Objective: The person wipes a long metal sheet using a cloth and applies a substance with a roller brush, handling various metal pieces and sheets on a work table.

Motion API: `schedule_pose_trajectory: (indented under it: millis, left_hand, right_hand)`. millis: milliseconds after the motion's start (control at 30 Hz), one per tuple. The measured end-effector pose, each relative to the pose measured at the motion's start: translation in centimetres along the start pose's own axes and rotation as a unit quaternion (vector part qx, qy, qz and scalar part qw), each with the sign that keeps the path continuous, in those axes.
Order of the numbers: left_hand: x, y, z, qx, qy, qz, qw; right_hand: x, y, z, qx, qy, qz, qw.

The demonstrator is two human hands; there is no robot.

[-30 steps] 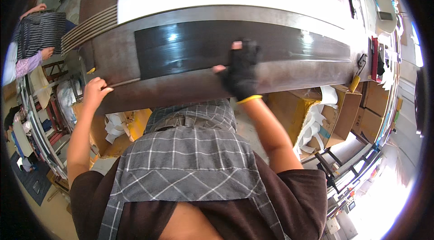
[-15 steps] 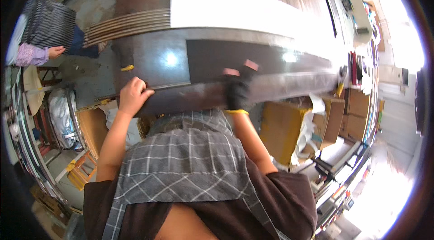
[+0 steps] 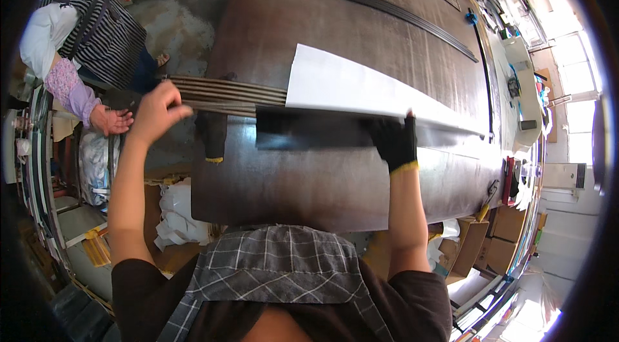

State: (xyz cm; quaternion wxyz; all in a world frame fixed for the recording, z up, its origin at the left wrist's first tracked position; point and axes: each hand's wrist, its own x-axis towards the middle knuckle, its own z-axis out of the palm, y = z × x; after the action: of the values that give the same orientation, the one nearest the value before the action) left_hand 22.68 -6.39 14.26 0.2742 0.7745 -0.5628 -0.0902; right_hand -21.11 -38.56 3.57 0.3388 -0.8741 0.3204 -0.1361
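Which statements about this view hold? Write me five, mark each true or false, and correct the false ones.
1. The person's right hand wears a black fabric glove with a yellow cuff. True.
2. The left hand is gloved too. False: it is bare.
3. Thin brown strips lie left of the long white sheet. True.
4. The white sheet hides the whole broad brown table. False: much of the table's surface shows.
5. A co-worker wears a dark apron with pale stripes. True.
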Motion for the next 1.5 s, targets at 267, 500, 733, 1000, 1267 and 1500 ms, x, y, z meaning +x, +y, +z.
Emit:
schedule_pose_trajectory:
  millis: [267, 500, 733, 1000, 1267, 1500]
  left_hand:
    - [11.8, -9.6, -4.2, 0.145, 0.117, -0.045, 0.981]
    - [13.2, -15.6, -2.7, 0.202, 0.143, -0.041, 0.968]
    - [6.5, -16.3, 2.6, 0.158, 0.222, -0.156, 0.950]
    - [-8.0, -16.1, 13.5, -0.361, 0.300, -0.511, 0.720]
    - [-4.4, -15.7, 15.5, -0.468, 0.284, -0.468, 0.694]
    - [-3.3, -8.4, 6.6, -0.540, 0.350, -0.344, 0.683]
  right_hand:
    - [22.7, -2.6, 3.1, 0.599, 0.000, 0.097, 0.795]
    - [26.9, 2.2, 13.0, 0.712, -0.043, -0.063, 0.698]
    - [16.3, -4.5, 5.0, 0.193, 0.149, 0.108, 0.964]
    - [-1.2, 4.3, 7.8, -0.283, 0.158, 0.100, 0.941]
    - [3.1, -14.4, 20.9, -0.060, 0.088, -0.121, 0.987]
    - [-5.5, -10.0, 11.7, 0.179, 0.298, 0.103, 0.932]
